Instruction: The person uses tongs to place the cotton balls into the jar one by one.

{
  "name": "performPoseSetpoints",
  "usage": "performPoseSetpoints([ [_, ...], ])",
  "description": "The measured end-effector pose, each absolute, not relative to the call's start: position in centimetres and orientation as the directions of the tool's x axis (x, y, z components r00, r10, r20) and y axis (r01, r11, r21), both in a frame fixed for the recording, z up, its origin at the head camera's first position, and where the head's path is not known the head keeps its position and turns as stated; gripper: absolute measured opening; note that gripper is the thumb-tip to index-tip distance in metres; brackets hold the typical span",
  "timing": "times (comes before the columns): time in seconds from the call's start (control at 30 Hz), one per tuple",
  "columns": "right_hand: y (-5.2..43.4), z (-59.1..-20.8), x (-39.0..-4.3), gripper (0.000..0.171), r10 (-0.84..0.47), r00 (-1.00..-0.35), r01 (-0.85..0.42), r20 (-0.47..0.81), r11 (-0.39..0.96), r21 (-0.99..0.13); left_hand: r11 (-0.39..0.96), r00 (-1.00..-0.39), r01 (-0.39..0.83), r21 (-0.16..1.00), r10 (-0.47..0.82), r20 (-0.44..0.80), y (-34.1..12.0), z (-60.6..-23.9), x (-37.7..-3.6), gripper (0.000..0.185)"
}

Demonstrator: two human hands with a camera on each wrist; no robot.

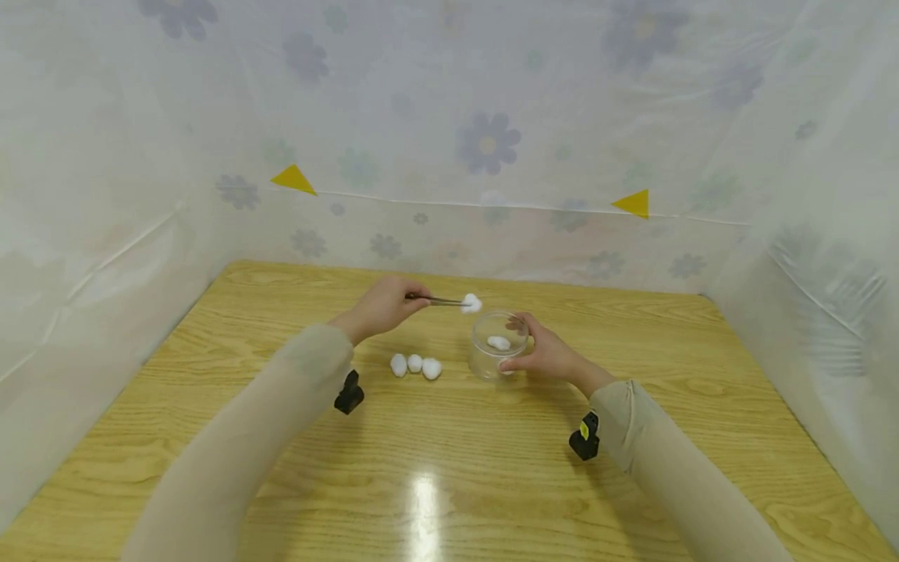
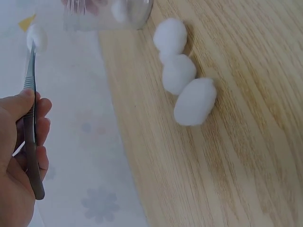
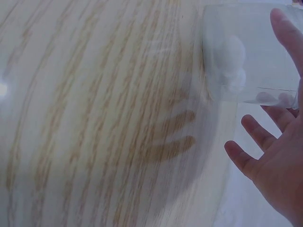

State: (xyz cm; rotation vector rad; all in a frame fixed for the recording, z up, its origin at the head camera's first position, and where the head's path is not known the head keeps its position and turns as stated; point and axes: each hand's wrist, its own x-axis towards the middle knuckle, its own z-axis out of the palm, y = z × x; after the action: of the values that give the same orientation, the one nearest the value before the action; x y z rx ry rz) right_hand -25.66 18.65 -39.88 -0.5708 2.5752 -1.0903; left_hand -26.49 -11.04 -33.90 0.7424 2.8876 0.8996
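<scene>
My left hand (image 1: pixel 385 307) pinches a pair of metal tweezers (image 2: pixel 30 137) between thumb and fingers. Their tips hold a white cotton ball (image 1: pixel 471 304), up beyond the far left rim of a clear round jar (image 1: pixel 483 364). With thumb in front and fingers behind, my right hand (image 1: pixel 551 353) grips that jar on its right side. White cotton (image 3: pixel 233 59) shows through the jar wall in the right wrist view. Left of the jar, three cotton balls (image 2: pixel 179 74) lie in a row on the table, below and nearer than the left hand.
The wood-grain table (image 1: pixel 449 468) has a bright light reflection at its near middle. Pale flowered sheeting (image 1: pixel 421 117) hangs behind it and on both sides, with two yellow triangles (image 1: pixel 293 179) on the back sheet. Black camera mounts (image 1: pixel 349 393) sit at both wrists.
</scene>
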Motion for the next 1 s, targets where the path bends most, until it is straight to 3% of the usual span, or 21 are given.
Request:
performPoseSetpoints([
  [1.0, 18.7, -39.9, -25.9, 0.095, -0.47, -0.876, -0.245, -0.111, 0.631, -0.736, 0.698, -0.86, 0.476, 0.535, 0.497, 0.116, -7.3, -34.2, -26.9, 0.022],
])
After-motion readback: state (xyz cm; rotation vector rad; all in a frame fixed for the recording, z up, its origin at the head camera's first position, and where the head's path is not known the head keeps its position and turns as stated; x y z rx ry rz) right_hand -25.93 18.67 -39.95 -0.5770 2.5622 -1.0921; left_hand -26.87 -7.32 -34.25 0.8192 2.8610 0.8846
